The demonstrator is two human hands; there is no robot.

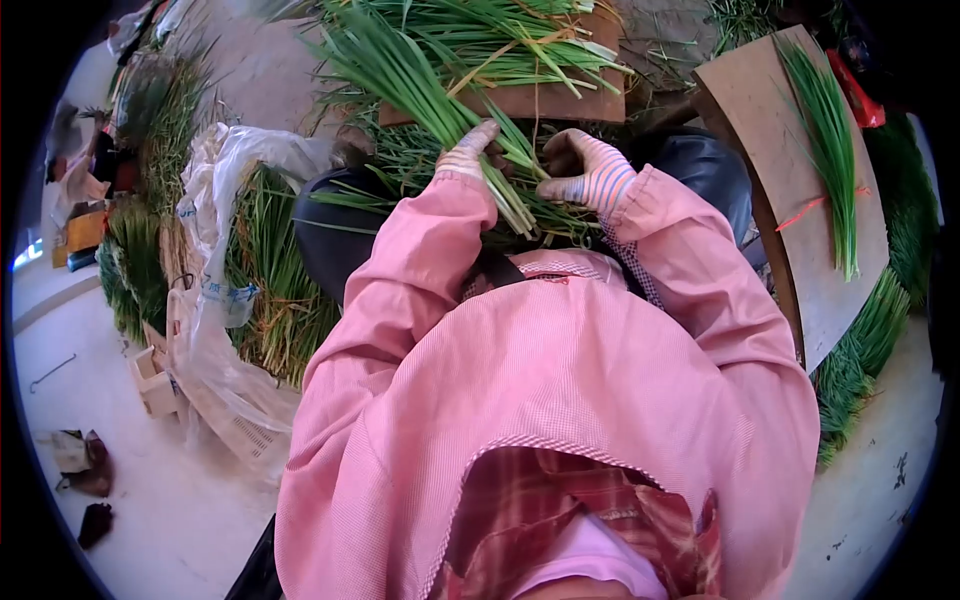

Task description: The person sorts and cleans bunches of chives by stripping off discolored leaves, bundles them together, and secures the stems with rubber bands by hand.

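Note:
My left hand point(468, 150), in a striped glove with bare-looking fingertips, is closed around a bunch of green chives point(410, 85). Their pale cut ends point down towards my lap, and the leaves fan up and left. Beside the bunch is my right hand point(590, 172), in a matching glove. Its fingers and thumb are curled together next to the stalks; what lies between the tips is too small to name. A heap of loose chives point(500, 40) with some yellowed leaves lies on a brown board point(570, 105) in front of me.
At my right a tilted board point(790, 250) bears chives tied with a red band point(820, 205). More green bundles point(860, 350) stand beyond it. To my left, a clear plastic sheet point(215, 200) drapes around upright chives point(270, 270), near a pale crate point(225, 400).

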